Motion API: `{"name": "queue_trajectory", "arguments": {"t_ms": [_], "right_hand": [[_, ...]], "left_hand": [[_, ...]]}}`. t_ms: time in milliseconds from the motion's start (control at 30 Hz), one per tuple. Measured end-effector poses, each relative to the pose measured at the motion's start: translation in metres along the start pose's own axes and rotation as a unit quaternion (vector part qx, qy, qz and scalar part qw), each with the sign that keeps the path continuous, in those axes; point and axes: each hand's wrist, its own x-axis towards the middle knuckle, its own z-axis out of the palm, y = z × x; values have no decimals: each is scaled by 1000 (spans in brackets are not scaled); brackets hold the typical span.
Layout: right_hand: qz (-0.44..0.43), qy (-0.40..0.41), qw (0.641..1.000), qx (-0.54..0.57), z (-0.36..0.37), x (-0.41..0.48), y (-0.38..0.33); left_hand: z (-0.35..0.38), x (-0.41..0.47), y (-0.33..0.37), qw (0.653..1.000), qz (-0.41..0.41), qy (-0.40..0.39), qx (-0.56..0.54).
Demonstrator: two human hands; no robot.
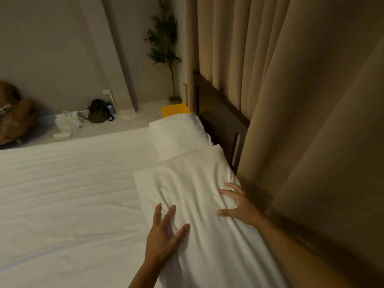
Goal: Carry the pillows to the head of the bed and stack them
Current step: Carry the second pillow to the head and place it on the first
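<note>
Dim bedroom, seen from beside a wide bed (62, 194) dressed in a smooth white sheet, its dark wooden headboard (220, 113) standing against long beige curtains (291, 80). Two plump white fabric pillows lie at the head of the bed: the far pillow (178, 134) against the headboard, the near pillow (193, 183) just beside it and overlapping its edge, side by side rather than stacked. Both hands rest on the near pillow. The left hand (164, 231) lies palm down on its nearer, inner side, fingers (171, 215) spread and extended, gripping nothing. The right hand (239, 202) presses flat near the curtain-side edge, fingers (225, 192) likewise splayed and open, the forearm reaching in from the lower right. Risk, as judged: the near pillow sits close to the mattress edge by the curtains; an uneven push could slide it off that side, and lifting by the loose, creased casing alone could let the filling sag and the stack sit crooked.
</note>
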Motion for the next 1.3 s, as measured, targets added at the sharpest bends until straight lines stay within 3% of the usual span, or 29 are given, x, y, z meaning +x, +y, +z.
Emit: {"name": "queue_trajectory", "arguments": {"t_ms": [433, 933, 1067, 1200, 1300], "right_hand": [[49, -51, 997, -5, 20, 88, 171], [74, -61, 995, -3, 25, 129, 222], [123, -76, 989, -8, 23, 123, 227], [143, -34, 972, -183, 29, 129, 219], [37, -4, 960, -279, 45, 145, 199]], "left_hand": [[153, 68, -64, 996, -73, -41, 22], [201, 112, -93, 994, -85, -45, 56], [204, 110, -99, 989, -97, -61, 93], [199, 116, -98, 963, -171, -1, 210], [206, 139, -82, 956, -105, 7, 274]]}}
